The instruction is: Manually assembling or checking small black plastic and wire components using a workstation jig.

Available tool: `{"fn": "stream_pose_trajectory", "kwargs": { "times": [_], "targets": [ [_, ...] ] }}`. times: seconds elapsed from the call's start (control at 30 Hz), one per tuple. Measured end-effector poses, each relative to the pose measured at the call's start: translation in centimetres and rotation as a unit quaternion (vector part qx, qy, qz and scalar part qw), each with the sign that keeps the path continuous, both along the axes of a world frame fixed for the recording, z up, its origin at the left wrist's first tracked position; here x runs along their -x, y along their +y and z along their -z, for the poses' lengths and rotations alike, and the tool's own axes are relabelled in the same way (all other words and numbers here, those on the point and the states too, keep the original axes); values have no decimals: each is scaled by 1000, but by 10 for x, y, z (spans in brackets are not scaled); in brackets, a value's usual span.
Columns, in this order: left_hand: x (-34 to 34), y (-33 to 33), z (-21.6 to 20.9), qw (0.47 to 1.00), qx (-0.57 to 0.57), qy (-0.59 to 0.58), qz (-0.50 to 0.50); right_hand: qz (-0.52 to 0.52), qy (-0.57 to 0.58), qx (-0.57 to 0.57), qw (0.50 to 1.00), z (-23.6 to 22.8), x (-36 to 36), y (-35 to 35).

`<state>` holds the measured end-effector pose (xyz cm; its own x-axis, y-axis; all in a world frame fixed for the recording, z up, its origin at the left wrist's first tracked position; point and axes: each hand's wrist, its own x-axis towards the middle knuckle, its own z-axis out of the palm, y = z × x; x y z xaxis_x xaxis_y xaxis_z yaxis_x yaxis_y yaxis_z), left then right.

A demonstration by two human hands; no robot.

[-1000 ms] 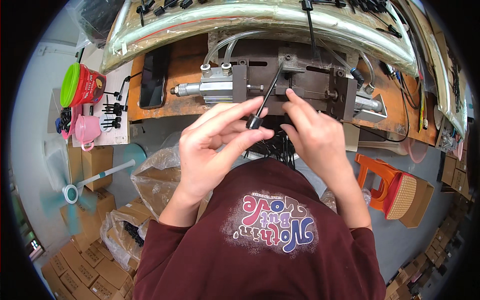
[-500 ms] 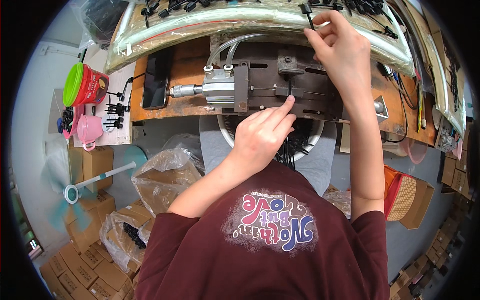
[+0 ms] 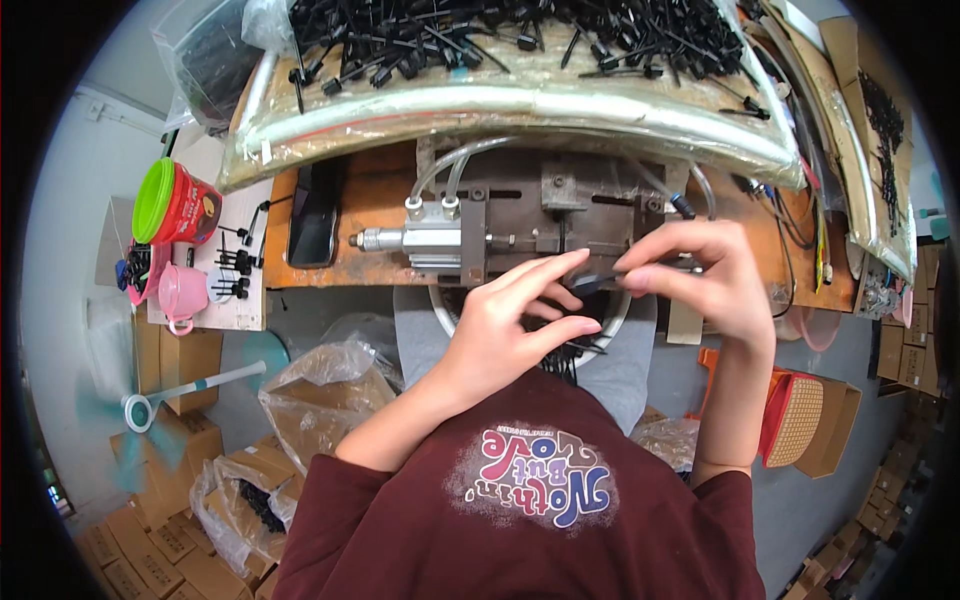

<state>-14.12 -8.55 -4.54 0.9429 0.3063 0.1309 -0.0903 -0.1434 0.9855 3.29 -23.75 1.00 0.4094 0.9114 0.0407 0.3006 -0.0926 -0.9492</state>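
My right hand (image 3: 710,275) pinches a small black plastic part with a thin stem (image 3: 598,283) between thumb and fingertips, its blurred end pointing at my left hand. Beside it, my left hand (image 3: 515,315) has fingers and thumb spread, its fingertips close to the part; I cannot tell whether they touch it. Both hands are at the front edge of a dark metal fixture (image 3: 510,195). A silver air cylinder (image 3: 432,245) is mounted on the fixture's left, and a dark block (image 3: 562,188) rises from its middle. Below my hands, a white-rimmed tub (image 3: 442,312) on my lap holds black stemmed parts.
A plastic-wrapped tray (image 3: 480,108) piled with black parts spans the back. At left are a phone (image 3: 315,225), a red and green bucket (image 3: 180,203) and a pink cup (image 3: 181,290). A fan (image 3: 140,412) stands among cartons at lower left. Cables (image 3: 790,225) hang at right.
My right hand has come down from the tray's edge with a black part. My left hand's fingers have spread apart beside it. The view has tilted up, showing more of the tray.
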Motion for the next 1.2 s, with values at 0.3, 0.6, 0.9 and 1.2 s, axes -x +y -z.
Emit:
{"fn": "stream_pose_trajectory", "kwargs": {
  "times": [0.3,0.6,0.9,1.2],
  "targets": [
    [19,20,-20,988,-100,-82,-82,139,-437,-44,888,-30,-52,50],
    [10,3,41,911,-405,-50,-66,218,-532,186,797,-13,-136,91],
    [-5,1,38,855,-512,-61,-54,157,-542,67,823,-8,-103,111],
    [-5,2,41,861,-501,-66,-53,270,-395,-134,868,-29,-119,89]
  ]
}}
